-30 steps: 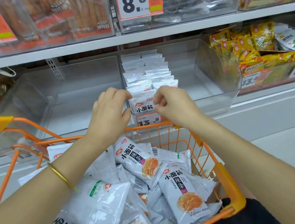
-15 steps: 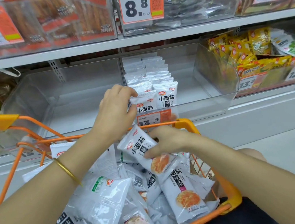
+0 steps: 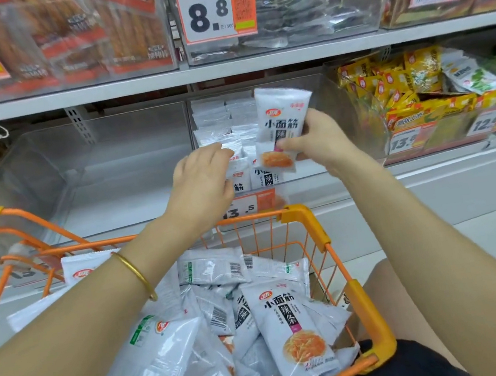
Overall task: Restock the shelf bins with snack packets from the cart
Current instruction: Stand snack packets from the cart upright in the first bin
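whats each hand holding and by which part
The right hand pinches a white snack packet by its lower right edge, thumb on the front. The left hand holds nothing; its fingers touch the shelved packets.

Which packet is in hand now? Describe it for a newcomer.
Find the clear bin on the lower shelf, under the centre 8.8 price tag. Just above its rows of packets, the right hand pinches one white packet. It alone is up in the air; the rest stand filed or lie in the cart.
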Demonstrator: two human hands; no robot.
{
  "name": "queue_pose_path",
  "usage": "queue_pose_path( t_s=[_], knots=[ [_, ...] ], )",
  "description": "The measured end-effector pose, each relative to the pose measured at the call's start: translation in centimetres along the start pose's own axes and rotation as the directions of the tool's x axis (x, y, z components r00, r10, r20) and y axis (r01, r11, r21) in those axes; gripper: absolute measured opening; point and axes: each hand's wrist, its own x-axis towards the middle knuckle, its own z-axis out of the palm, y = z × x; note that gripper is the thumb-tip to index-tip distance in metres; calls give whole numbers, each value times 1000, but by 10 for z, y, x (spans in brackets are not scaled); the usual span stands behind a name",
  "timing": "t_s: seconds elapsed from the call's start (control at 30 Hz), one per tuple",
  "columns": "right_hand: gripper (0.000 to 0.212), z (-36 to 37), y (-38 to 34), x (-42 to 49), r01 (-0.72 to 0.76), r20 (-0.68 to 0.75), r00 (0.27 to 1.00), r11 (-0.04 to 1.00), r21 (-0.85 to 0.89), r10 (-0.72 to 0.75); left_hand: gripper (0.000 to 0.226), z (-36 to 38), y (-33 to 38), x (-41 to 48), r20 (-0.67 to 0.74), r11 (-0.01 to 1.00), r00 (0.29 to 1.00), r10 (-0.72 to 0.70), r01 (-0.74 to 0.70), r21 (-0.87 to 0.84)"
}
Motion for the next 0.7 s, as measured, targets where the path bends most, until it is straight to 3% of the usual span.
queue_pose_path(
  t_s=[0.1,0.23,0.5,0.63,0.7],
  knots=[
    [34,15,16,3,-21,74,997,975,-220,38,48,3,-1,1,9,1000,1000,8,-8,-1],
    [26,20,27,6,41,136,990,864,-502,32,48,5,-3,0,37,1000,999,-4,4,-8],
    [21,20,17,18,-141,269,920,882,-450,285,52,9,-4,0,65,999,998,-13,16,-38],
    [26,14,7,23,-144,381,835,827,-544,396,53,9,-3,1,71,999,997,-22,26,-47],
    [27,6,3,23,-146,370,842,827,-543,392,53,9,-4,1,74,998,997,-26,30,-51]
  ],
)
